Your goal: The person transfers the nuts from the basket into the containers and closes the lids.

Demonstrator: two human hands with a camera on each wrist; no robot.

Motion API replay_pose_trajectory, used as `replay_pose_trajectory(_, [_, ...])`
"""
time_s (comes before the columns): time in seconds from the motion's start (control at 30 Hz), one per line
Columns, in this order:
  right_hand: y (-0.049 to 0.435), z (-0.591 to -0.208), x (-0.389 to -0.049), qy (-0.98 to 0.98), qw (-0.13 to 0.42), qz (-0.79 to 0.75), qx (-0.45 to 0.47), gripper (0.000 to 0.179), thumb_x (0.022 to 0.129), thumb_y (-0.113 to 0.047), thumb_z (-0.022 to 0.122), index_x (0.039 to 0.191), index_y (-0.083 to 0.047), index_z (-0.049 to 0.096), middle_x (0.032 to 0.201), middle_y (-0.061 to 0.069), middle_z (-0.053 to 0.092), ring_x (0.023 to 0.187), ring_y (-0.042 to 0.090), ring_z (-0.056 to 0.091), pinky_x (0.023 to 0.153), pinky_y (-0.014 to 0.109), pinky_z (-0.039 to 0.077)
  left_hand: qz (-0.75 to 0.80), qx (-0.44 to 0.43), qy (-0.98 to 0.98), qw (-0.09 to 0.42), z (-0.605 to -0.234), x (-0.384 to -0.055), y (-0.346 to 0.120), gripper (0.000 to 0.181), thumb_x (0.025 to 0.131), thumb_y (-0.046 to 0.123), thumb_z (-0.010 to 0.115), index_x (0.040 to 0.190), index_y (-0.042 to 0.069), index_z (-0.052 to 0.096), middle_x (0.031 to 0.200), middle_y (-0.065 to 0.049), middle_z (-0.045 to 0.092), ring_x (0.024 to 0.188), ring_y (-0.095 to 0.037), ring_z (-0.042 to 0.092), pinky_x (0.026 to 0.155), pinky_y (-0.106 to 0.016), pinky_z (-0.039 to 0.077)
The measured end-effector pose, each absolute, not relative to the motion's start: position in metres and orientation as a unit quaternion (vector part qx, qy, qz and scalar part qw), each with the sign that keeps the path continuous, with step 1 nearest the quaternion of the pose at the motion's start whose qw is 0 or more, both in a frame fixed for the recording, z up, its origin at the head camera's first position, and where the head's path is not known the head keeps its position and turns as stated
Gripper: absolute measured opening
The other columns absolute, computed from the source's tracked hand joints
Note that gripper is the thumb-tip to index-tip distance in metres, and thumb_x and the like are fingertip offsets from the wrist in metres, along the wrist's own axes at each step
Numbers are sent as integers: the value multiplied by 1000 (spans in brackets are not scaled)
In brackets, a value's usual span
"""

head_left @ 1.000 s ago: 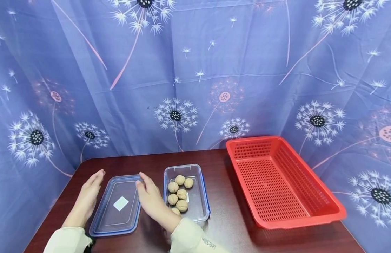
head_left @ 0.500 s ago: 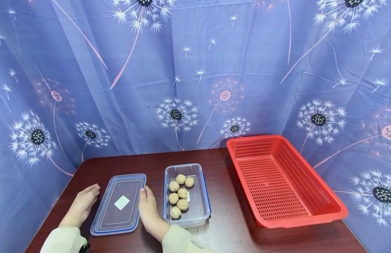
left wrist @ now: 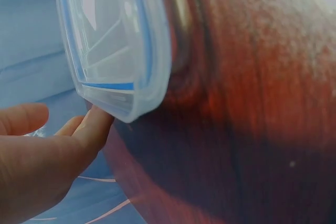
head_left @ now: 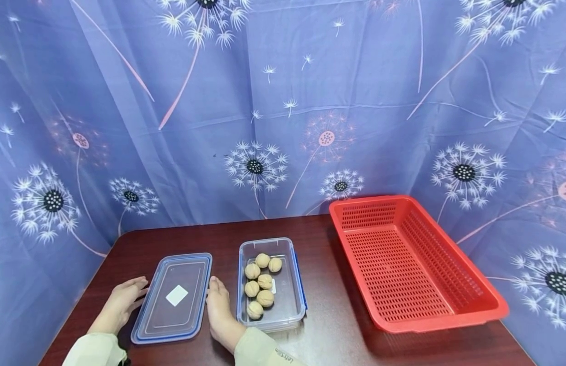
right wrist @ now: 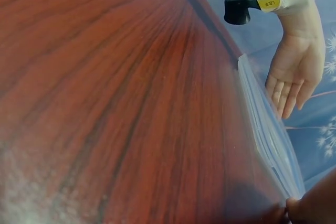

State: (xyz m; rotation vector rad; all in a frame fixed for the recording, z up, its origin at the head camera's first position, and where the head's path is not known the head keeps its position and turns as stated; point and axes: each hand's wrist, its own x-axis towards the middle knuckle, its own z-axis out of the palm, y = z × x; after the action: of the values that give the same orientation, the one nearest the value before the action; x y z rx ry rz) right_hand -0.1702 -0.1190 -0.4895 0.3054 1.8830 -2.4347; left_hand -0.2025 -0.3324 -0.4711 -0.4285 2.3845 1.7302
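A clear plastic lid [head_left: 189, 277] with a blue seal and a white square label lies flat on the table in the head view. My left hand [head_left: 121, 306] is at its left side, fingers extended, the fingertips at the lid's edge. In the left wrist view those fingers [left wrist: 97, 124] reach under or against a corner of the lid [left wrist: 107, 30]; contact is hard to tell. Along the lid's right side stands my right hand [head_left: 220, 311], its fingers fairly straight. The right wrist view shows the lid [right wrist: 269, 135] edge-on, with a fingertip [right wrist: 294, 203] at its near end.
Right of the lid, a clear box [head_left: 287, 312] with a blue side clip holds several walnuts [head_left: 265, 298]. A red perforated basket [head_left: 397, 325] stands at the table's right. Behind the dark wooden table [head_left: 328, 305] hangs a blue dandelion-print curtain [head_left: 287, 61].
Both hands have come down to the lid's two sides. My right hand has drawn back from the lid's upper right edge toward me. Lid, box and basket stay in place.
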Motion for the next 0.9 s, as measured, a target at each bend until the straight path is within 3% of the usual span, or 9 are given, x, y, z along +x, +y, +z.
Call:
replay_pose_trajectory(0.17, [-119,-491,-172,587,32,-803,92,45,102,-18,40,128,18,45,121,33,56,114,44,54,99,51,45,578,-142,799,88,-471,-203,-330,54,102,11,33,139,-24,17,145,-42,19,130,-50,33,107,-56,34])
replay_pose_trajectory(0.27, [-120,-490,-171,587,35,-804,93,45,101,-19,42,128,17,46,125,31,54,118,44,51,101,51,44,573,-141,802,91,-471,-204,-330,54,102,12,33,140,-24,17,145,-42,19,125,-47,41,106,-54,38])
replay_pose_trajectory(0.4, [-122,-489,-169,602,33,-792,96,45,101,-21,43,129,14,49,130,29,52,124,44,47,104,53,39,568,-139,806,93,-471,-205,-333,55,102,12,36,139,-24,19,143,-41,25,108,-31,57,98,-47,48])
replay_pose_trajectory(0.63, [-123,-484,-165,623,19,-778,79,45,100,-18,43,130,14,48,132,27,52,127,43,44,108,54,34,572,-135,803,94,-467,-205,-338,54,101,12,39,139,-23,22,134,-39,41,92,-8,59,87,-35,54])
replay_pose_trajectory(0.73, [-123,-480,-163,617,21,-783,80,44,100,-19,44,130,13,49,134,26,51,128,42,43,109,53,33,572,-127,805,91,-463,-204,-338,55,101,13,40,139,-23,22,132,-39,43,94,-9,58,84,-32,55])
replay_pose_trajectory(0.9, [-123,-470,-158,609,21,-789,76,45,99,-20,46,131,12,49,134,25,51,128,43,43,109,55,32,551,-119,821,92,-456,-203,-339,55,102,16,38,141,-21,22,141,-40,33,110,-24,56,86,-28,54])
